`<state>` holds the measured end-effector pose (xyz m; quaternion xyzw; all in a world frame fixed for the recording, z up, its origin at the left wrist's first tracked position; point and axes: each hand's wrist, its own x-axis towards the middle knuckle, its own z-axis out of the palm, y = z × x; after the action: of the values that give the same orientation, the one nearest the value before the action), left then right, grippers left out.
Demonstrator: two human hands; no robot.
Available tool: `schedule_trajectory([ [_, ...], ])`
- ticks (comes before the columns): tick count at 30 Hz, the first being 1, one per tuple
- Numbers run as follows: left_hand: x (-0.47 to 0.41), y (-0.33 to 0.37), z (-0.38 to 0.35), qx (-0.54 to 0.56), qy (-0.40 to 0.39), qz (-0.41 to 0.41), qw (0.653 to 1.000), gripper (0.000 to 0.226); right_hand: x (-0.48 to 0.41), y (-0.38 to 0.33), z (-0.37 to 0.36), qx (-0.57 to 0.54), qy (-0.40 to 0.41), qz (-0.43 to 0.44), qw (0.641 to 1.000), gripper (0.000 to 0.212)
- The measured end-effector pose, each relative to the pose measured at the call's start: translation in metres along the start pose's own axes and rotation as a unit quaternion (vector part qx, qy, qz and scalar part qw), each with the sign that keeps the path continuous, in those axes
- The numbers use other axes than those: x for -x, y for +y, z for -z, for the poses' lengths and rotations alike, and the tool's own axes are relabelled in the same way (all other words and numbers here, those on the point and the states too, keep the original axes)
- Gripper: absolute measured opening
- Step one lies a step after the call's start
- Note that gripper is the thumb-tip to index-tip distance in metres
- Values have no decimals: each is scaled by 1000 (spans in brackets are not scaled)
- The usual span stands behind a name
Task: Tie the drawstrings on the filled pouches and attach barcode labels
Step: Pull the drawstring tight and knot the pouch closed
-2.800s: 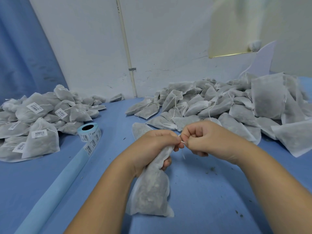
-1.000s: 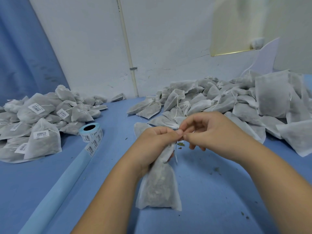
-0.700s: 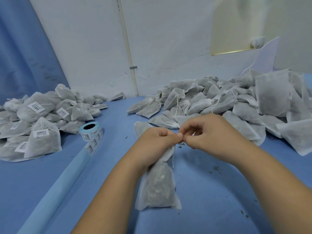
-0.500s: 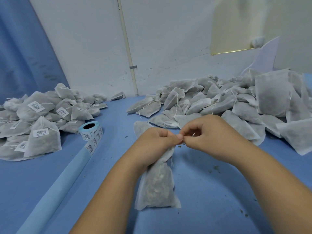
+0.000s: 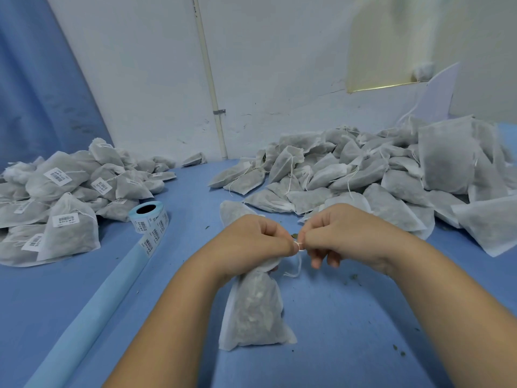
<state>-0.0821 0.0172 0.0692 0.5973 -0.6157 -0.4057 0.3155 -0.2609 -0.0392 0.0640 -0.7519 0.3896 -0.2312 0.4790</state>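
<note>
Pinching the drawstring (image 5: 300,245) between them, the left hand (image 5: 251,242), which also grips the neck, and the right hand (image 5: 344,233) knot one filled pouch (image 5: 254,312) standing on the counter (image 5: 349,331); a labelled pile (image 5: 64,191) lies left, a larger unlabelled heap (image 5: 363,175) right, so I reckon plenty remains.

Our left hand (image 5: 251,242) and right hand (image 5: 345,233) are bare; our left forearm (image 5: 173,317) and right forearm (image 5: 447,298) are bare too.
</note>
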Motion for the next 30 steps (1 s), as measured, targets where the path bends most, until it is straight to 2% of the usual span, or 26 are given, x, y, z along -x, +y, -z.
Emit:
schedule_trajectory([
  [7,-2,1,-5,21,54,-50,997,10,-3,2,-1,-76,-2,-40,996,17],
  [12,-2,2,-9,-33,107,-86,990,14,-6,4,0,-105,-1,-64,992,15],
  [15,-2,3,-10,-55,124,-80,987,12,-6,4,-1,-106,0,-65,992,11],
  [17,-2,3,-10,-60,119,-62,989,11,-5,4,-2,-95,8,-58,994,10],
  [20,-2,4,-8,-34,79,-18,996,13,-5,4,-3,-54,29,-37,997,23],
  [24,-1,3,-7,50,24,19,998,13,-6,3,-5,-25,52,-18,998,11],
  [25,-1,3,-7,73,17,20,997,14,-6,3,-4,-21,59,-14,998,14],
  [30,-1,3,-7,176,11,24,984,23,-3,-1,-2,-28,87,14,996,12],
])
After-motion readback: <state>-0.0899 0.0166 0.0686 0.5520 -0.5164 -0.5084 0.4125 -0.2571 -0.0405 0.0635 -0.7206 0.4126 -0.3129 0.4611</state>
